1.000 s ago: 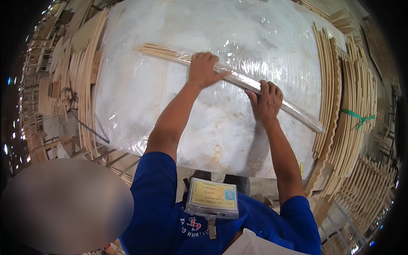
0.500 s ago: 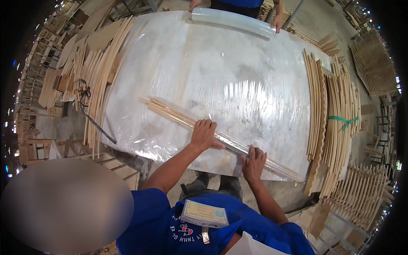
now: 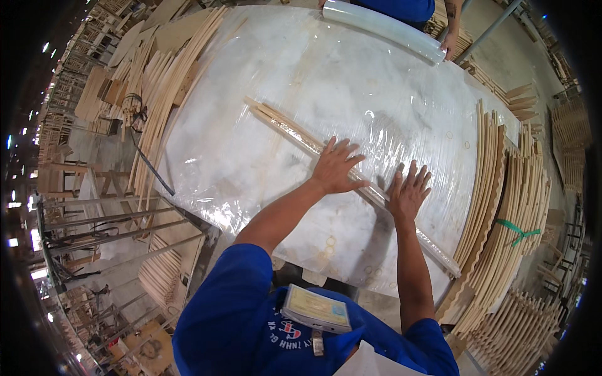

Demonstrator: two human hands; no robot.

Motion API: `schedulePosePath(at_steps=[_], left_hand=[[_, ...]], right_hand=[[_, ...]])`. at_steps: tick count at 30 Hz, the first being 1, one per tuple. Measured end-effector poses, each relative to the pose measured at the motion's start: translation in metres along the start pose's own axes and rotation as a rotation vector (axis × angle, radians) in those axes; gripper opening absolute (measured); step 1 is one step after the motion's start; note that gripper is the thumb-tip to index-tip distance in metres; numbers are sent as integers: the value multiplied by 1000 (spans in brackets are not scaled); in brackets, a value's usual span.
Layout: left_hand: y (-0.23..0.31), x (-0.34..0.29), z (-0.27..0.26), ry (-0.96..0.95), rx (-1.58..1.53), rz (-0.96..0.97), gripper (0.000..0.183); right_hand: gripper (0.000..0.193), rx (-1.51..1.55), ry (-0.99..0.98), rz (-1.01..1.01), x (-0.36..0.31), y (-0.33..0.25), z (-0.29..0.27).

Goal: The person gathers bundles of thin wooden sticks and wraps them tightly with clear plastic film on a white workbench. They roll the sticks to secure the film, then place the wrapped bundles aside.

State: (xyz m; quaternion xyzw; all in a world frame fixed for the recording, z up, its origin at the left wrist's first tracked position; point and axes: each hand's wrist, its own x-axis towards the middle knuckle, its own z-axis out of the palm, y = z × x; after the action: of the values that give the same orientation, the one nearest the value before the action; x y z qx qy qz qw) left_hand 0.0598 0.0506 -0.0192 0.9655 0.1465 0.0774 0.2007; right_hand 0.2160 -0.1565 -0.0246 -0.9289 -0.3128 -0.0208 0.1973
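Film-wrapped stick bundle (image 3: 374,194) lies slantwise on the plastic-covered table (image 3: 232,144), crossing under both palms. Right hand (image 3: 407,193) and left hand (image 3: 337,169) are flat with fingers spread, not clamped on anything. Bundle's near right end sits just beside the stacked sticks (image 3: 481,182), so imo a careless roll could knock those. With no fingers curled round it, uneven pressure might skew it or loosen the wrap. Bare tips (image 3: 257,106) poke out beyond the left hand. Way across, a co-worker's hand (image 3: 449,47) grips a film roll (image 3: 385,32).
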Motion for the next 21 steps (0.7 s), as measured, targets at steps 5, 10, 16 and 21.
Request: schedulePosePath(at_steps=[5, 10, 16, 21], left_hand=[[-12, 94, 8, 388, 132, -95, 86], [-20, 111, -2, 217, 28, -205, 79], [-3, 33, -19, 191, 84, 22, 78], [-16, -81, -30, -4, 104, -99, 81]], right_hand=[[60, 212, 50, -262, 19, 7, -10], [73, -45, 85, -393, -24, 0, -13], [48, -118, 48, -258, -42, 0, -7], [45, -39, -12, -286, -152, -50, -1]])
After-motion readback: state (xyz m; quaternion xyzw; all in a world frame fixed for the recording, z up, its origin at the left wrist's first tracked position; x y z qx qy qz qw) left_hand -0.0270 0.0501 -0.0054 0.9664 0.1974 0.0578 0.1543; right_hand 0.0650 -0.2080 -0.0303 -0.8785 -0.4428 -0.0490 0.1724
